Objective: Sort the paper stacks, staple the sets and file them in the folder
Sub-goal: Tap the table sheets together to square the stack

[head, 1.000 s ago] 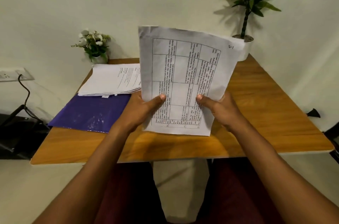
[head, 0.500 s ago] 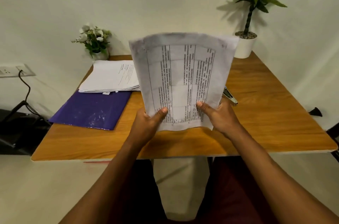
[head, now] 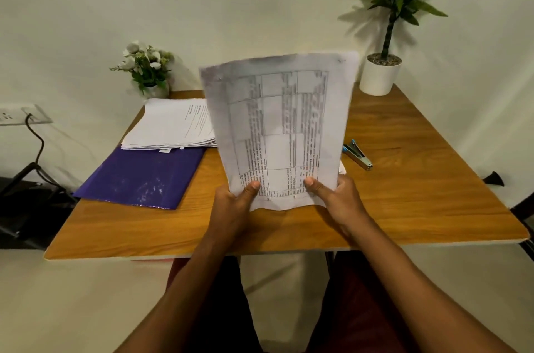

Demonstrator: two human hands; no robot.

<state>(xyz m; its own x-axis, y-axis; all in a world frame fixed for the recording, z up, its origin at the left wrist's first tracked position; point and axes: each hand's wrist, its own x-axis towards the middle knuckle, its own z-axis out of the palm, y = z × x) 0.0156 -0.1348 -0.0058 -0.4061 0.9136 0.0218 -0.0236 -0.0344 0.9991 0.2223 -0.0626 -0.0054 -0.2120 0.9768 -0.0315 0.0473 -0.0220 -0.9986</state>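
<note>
I hold a set of printed sheets with a table (head: 278, 130) upright above the middle of the wooden table (head: 404, 179). My left hand (head: 234, 202) grips its lower left corner, and my right hand (head: 338, 196) grips its lower right corner, thumbs on the front. A stack of white papers (head: 170, 124) lies at the back left, partly over a purple folder (head: 141, 176) that lies flat and closed. A blue and silver stapler (head: 357, 153) rests on the table just right of the held sheets.
A small white flower pot (head: 147, 69) stands at the back left corner and a tall green plant in a white pot (head: 380, 75) at the back right. A wall socket with a black cable (head: 26, 118) is at the left. The table's front edge is near my forearms.
The held sheets have dropped lower and tipped back a little, their top edge now blurred. The stapler, hidden a second ago, shows to the right of the sheets.
</note>
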